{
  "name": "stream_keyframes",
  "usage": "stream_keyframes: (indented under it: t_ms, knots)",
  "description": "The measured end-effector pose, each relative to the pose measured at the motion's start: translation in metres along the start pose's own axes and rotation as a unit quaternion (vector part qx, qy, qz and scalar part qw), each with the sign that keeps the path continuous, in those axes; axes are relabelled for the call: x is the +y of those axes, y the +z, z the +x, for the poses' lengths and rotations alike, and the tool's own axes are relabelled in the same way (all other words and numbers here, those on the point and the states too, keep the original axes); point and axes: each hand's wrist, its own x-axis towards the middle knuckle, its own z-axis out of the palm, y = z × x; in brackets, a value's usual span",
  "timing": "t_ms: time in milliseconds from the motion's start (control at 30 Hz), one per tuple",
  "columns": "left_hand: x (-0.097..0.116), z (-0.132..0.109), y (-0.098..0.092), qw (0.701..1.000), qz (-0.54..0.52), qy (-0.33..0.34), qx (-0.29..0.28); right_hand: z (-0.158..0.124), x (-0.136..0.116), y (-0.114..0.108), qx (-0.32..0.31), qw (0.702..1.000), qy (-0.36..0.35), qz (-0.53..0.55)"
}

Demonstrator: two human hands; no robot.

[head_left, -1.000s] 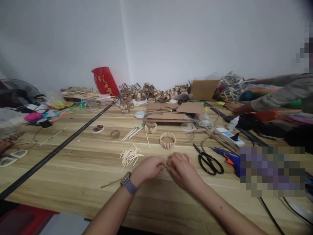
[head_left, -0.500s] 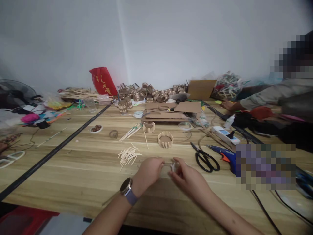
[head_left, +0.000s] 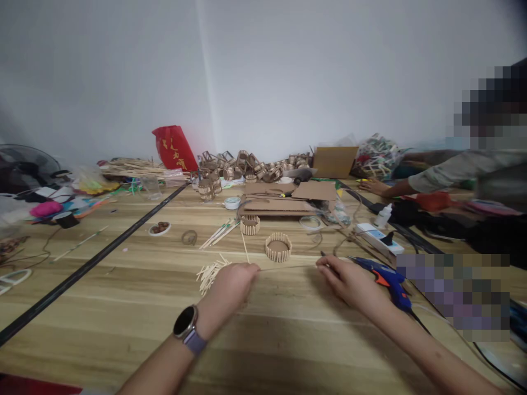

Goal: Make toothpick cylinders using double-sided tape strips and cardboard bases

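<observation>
A thin cord [head_left: 288,267] runs almost straight between my hands, just above the wooden table. My left hand [head_left: 234,285], with a watch on its wrist, pinches one end beside a pile of short sticks [head_left: 209,276] that it partly covers. At the other end, my right hand [head_left: 343,278] has its thumb and fingers closed on the cord. Just beyond the hands stands a ring of short sticks around a cardboard base [head_left: 278,248]. Another stick ring [head_left: 250,225] is behind it, a single stick [head_left: 245,246] leaning near. My right hand hides most of the scissors.
A blue glue gun [head_left: 385,277] lies right of my right hand, near a white power strip [head_left: 379,238] and a small bottle [head_left: 383,216]. Cardboard sheets [head_left: 280,204] and many stick frames [head_left: 263,164] are farther back. A co-worker's hand [head_left: 374,187] rests at the right.
My hands have moved apart, left hand leftward and right hand rightward, drawing the cord out between them. The right hand now covers the scissors. The view has tilted slightly upward.
</observation>
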Motion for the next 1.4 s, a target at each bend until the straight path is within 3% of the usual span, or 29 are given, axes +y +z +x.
stream_keyframes:
  t_ms: [167,300,533,667,800,967,1167,1400]
  knots:
    - [-0.025,0.04,-0.025,0.998,0.033,-0.029,0.033,0.04,0.002,-0.038,-0.018,0.998,0.001,-0.063]
    - [-0.04,0.075,-0.029,0.996,0.044,-0.055,0.054,0.075,0.002,-0.05,-0.051,0.992,0.021,-0.117]
    - [-0.054,0.103,-0.016,0.991,0.06,-0.116,0.032,0.114,0.008,-0.04,-0.056,0.973,0.085,-0.209]
    - [-0.049,0.11,0.0,0.987,0.062,-0.146,-0.006,0.13,0.0,-0.023,-0.081,0.963,0.115,-0.23]
    - [-0.027,0.113,0.017,0.984,0.06,-0.163,-0.037,0.128,-0.015,-0.006,-0.111,0.955,0.12,-0.249]
    - [0.0,0.099,0.033,0.984,0.055,-0.162,-0.044,0.099,-0.028,0.006,-0.153,0.942,0.119,-0.275]
    - [0.017,0.075,0.042,0.995,0.029,-0.089,-0.039,0.077,-0.047,0.012,-0.192,0.94,0.109,-0.261]
    - [0.023,0.078,0.049,0.998,-0.029,-0.022,-0.045,0.08,-0.055,0.012,-0.222,0.945,0.121,-0.207]
